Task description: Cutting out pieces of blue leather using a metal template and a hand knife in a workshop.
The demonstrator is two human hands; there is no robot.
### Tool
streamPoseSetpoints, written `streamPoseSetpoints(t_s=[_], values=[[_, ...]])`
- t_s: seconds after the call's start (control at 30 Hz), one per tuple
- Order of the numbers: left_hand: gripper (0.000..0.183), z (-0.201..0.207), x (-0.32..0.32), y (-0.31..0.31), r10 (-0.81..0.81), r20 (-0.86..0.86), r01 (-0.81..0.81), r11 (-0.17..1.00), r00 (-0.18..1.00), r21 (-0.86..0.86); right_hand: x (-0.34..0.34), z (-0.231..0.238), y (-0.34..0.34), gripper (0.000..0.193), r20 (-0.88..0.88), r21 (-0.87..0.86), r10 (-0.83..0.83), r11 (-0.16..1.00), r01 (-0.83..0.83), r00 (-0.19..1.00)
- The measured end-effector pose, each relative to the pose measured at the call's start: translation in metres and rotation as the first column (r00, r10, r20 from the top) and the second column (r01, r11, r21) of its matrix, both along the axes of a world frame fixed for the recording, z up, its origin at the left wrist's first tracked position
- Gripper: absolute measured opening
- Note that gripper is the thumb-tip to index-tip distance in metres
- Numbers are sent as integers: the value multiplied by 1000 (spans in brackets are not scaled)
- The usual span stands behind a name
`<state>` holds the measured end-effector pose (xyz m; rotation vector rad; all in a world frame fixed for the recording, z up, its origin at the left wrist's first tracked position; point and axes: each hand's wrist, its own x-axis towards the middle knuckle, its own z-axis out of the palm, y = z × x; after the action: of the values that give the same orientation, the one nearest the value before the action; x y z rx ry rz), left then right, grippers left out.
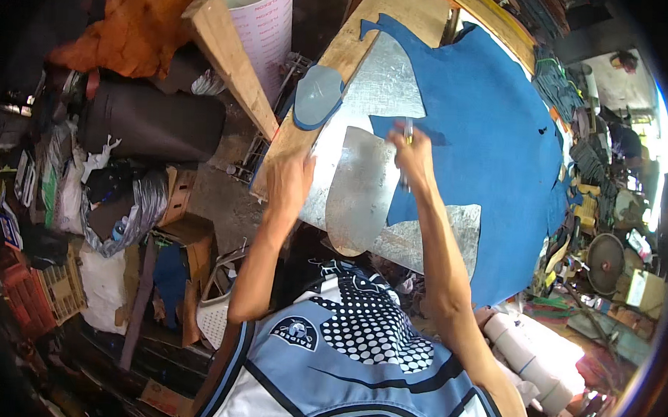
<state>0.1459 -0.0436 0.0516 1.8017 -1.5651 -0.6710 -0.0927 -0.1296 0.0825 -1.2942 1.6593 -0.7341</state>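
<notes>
A large blue sheet of leather or fabric (494, 126) lies over the work table, its left edge cut into curves. My right hand (412, 151) is closed around a slim pen-like cutter or marker (406, 183), over the sheet's cut edge. Just left of it lies a rounded metal template (358, 191). My left hand (289, 180) is at the table's left edge, fingers curled down; what they grip, if anything, is hidden. Beyond it, a grey oval template (318, 92) rests on a matching blue piece. Shiny bare metal (384, 76) shows farther up the table.
A wooden post (232, 66) and a white roll (261, 34) stand left of the table. A dark roll (151, 118) and orange-brown leather (137, 28) lie farther left. Another metal plate (452, 232) sits under my right forearm. Pale rolls (532, 359) lie at the lower right.
</notes>
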Motion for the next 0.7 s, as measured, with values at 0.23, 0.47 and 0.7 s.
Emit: streamPoseSetpoints(t_s=[0.23,0.47,0.7], values=[[113,-25,-5,-184,-55,387,-38,973,920,228,-28,1,145,42,96,173,32,984,-48,995],[128,-35,-12,-196,-244,320,71,880,915,469,-62,15,215,38,117,273,-318,921,278,941],[112,-62,32,-211,-225,236,119,912,945,393,-71,8,237,38,184,246,-403,902,355,897]])
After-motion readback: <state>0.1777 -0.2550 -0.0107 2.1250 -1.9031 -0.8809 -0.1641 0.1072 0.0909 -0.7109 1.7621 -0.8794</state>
